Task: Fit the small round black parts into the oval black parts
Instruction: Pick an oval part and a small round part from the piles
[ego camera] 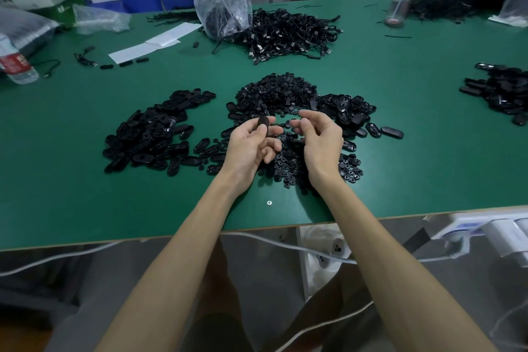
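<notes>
Head view, read left to right. Heap of oval black parts [154, 128] lies on the green table [414, 168] at nine o'clock of the hands; fitted or blank cannot be told. Left hand [248, 146] is raised over the table, thumb and forefinger pinching one oval part [263, 123] on edge, other fingers curled beneath. Heap of small round black parts [277, 91] sits at twelve o'clock, with more spread under both wrists at six o'clock. Right hand [321, 137] is just beside the left, thumb and forefinger curled toward each other; whether a round part sits between them is too small to tell. Second heap of oval parts [347, 111] lies at two o'clock. Judgement: step in hand is mating one round part to the held oval part. Next move calls for the right hand to bring a round part square to the opening and press it home while the left holds steady
</notes>
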{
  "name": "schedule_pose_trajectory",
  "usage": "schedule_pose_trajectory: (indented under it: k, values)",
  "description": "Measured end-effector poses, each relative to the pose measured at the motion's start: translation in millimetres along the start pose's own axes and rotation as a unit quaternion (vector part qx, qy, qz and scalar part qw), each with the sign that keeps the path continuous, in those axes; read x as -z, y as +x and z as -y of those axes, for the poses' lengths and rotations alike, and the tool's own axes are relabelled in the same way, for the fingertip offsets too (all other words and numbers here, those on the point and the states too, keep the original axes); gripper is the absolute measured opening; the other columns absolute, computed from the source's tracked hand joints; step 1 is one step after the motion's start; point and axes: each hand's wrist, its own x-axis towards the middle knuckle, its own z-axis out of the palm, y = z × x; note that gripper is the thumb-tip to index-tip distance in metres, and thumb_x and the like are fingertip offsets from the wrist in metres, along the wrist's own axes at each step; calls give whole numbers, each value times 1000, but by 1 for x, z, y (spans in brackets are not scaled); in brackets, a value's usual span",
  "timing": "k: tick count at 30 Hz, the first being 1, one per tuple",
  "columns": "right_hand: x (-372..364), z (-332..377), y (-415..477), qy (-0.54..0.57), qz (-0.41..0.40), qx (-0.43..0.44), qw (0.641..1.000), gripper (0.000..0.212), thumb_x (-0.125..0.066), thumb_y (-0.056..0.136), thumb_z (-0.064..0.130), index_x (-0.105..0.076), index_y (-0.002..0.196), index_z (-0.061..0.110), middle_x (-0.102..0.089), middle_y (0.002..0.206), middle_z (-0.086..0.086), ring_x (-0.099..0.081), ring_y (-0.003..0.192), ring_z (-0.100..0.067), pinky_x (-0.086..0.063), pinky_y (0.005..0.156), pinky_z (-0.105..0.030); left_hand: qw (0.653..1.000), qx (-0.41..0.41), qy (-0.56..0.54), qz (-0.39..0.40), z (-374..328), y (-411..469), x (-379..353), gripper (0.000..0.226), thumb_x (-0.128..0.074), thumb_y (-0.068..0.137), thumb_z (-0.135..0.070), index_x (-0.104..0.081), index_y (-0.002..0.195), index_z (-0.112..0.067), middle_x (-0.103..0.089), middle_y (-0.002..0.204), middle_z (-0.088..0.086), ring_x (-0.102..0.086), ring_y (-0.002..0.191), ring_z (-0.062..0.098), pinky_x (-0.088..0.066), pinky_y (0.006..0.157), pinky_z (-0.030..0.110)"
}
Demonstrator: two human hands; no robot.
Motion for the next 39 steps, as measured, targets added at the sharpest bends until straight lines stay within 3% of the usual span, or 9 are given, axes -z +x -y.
schedule_pose_trajectory:
  k: [6, 11, 15, 20, 26, 30, 34, 39]
  values:
    - [1, 0, -1, 9, 7, 5, 1000, 14, -57, 103, 8, -71, 104, 12, -79, 91, 1, -74, 86, -13, -57, 95, -43, 999, -17, -23, 16, -1, -1, 1, 5, -42, 111, -5, -43, 116, -2, -76, 103, 22, -72, 70, 25, -46, 47, 25]
    - [1, 2, -3, 33, 16, 20, 999, 9, -57, 103, 6, -64, 103, 11, -79, 96, -2, -75, 92, -13, -58, 94, -37, 998, -44, -20, 35, 4, -1, 4, 6, -55, 106, -5, -58, 107, 0, -75, 114, 20, -75, 99, 29, -57, 64, 29]
    - [3, 1, -2, -4, 26, 57, 998, 9, -62, 101, 9, -70, 104, 11, -73, 99, 2, -64, 90, -8, -54, 91, -34, 999, -36, -27, 14, 2, -1, 5, 6, -68, 97, -5, -73, 100, -7, -69, 90, 5, -67, 81, 16, -57, 67, 26]
    - [5, 1, -1, 17, 29, 43, 998, 8, -67, 98, 10, -73, 102, 13, -73, 96, -3, -63, 84, -7, -52, 81, -26, 999, -30, -38, 2, 3, 0, 3, 18, -67, 98, -2, -70, 115, 1, -65, 84, 8, -60, 67, 14, -50, 56, 22]
    - [5, -2, 1, 65, 44, 26, 997, 8, -71, 95, 9, -75, 102, 11, -78, 93, -5, -69, 83, -10, -56, 76, -29, 999, -44, 0, -29, 6, 2, 6, 21, -64, 97, 7, -73, 112, -5, -69, 87, 7, -61, 75, 11, -50, 64, 20]
    - [5, -2, 1, 74, 63, 28, 995, 7, -73, 93, 9, -75, 98, 13, -78, 92, -7, -68, 80, -10, -51, 72, -23, 997, -53, 32, -45, 10, 4, 7, 19, -69, 95, 4, -71, 112, -3, -71, 84, 6, -65, 76, 15, -52, 65, 22]
    - [4, -4, 3, 62, 78, 37, 994, 5, -75, 92, 11, -78, 96, 12, -74, 80, 7, -61, 73, -2, -49, 69, -19, 996, -63, 42, -53, 11, 5, 8, 20, -72, 93, 1, -69, 113, -1, -74, 80, 2, -72, 76, 12, -55, 65, 21]
    - [3, -5, 3, 47, 86, 36, 995, 6, -76, 92, 12, -78, 97, 11, -71, 77, 8, -58, 68, 0, -47, 67, -18, 995, -70, 54, -47, 11, 4, 8, 20, -73, 93, -1, -71, 112, -1, -75, 81, 2, -72, 77, 12, -55, 65, 21]
